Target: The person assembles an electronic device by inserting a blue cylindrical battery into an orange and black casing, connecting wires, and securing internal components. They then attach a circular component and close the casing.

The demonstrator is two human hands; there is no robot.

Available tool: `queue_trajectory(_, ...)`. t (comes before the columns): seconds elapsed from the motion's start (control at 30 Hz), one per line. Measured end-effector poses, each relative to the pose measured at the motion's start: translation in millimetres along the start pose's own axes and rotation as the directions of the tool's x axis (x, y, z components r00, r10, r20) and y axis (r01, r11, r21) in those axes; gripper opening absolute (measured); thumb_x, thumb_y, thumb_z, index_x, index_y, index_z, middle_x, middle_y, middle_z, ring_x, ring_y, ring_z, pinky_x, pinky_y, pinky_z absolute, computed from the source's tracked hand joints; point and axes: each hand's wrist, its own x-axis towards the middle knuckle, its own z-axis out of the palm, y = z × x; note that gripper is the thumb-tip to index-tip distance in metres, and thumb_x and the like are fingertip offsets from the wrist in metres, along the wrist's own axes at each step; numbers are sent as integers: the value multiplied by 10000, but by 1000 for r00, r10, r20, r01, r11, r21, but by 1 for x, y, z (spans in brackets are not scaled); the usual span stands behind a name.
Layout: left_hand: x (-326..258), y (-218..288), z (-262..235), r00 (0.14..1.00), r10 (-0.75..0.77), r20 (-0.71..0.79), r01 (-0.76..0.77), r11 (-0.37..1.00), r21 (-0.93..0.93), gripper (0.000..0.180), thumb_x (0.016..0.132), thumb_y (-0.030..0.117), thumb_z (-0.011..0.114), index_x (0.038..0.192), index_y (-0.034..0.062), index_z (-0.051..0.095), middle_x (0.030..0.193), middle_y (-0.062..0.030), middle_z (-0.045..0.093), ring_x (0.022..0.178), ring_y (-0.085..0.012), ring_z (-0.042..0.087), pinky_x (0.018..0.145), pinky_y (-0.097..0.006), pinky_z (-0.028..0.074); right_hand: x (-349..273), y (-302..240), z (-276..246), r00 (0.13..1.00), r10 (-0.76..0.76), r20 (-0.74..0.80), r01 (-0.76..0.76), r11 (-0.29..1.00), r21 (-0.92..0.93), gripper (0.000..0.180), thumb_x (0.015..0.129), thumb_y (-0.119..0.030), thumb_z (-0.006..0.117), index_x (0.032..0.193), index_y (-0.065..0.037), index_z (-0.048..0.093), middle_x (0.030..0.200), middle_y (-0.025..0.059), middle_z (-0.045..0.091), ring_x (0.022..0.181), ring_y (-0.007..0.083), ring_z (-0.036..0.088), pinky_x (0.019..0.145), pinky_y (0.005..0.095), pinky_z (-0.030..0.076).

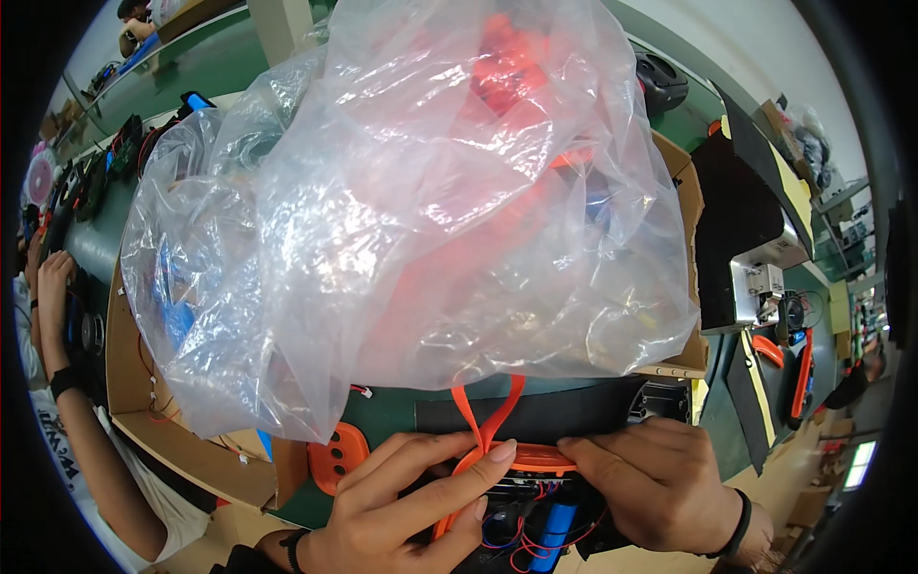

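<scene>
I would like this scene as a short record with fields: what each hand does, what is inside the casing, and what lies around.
Left hand: pinches an orange strap
Right hand: touches right end of orange-edged casing
Inside casing: blue cylinder, thin wires
Beyond hands: large translucent plastic bag, over a cardboard box
Near left hand: rounded orange panel
Far left: co-worker's arm

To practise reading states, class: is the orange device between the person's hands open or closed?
Open: below the orange edge of the device, wires and a blue cylinder lie exposed.
</scene>
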Motion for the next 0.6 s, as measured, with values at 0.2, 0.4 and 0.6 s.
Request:
queue_trajectory(0.2, 0, -4, 1, 1000, 16, -8, -16, 1000, -22, 496, 810, -65, 723, 1296, 30, 747, 1179, -233, 733, 1027, -377, 725, 883, -416, 574, -1, -2, 1, 1000, 22, 9, -22, 1000, -20, 358, 736, 4, 715, 1093, 27, 731, 907, 109, 751, 649, 243, 680, 579, 346, 510)
queue_trajectory(0.4, 2, 1, -1, 1000, 12, -4, -12, 1000, -20, 487, 810, -55, 728, 1289, 30, 750, 1168, -235, 732, 1025, -378, 725, 888, -411, 574, -2, -1, 1, 1000, 20, -14, -20, 1000, -7, 356, 722, 4, 731, 1078, 18, 730, 903, 104, 756, 659, 235, 689, 581, 338, 512)
queue_trajectory(0.6, 0, 0, -1, 1000, -1, 3, 1, 1000, 6, 484, 815, -44, 739, 1293, 35, 754, 1173, -232, 735, 1027, -372, 727, 888, -406, 576, -2, 1, 2, 1000, 2, -24, -2, 1000, -3, 363, 716, 3, 741, 1079, 19, 742, 898, 103, 761, 669, 229, 698, 584, 337, 514)
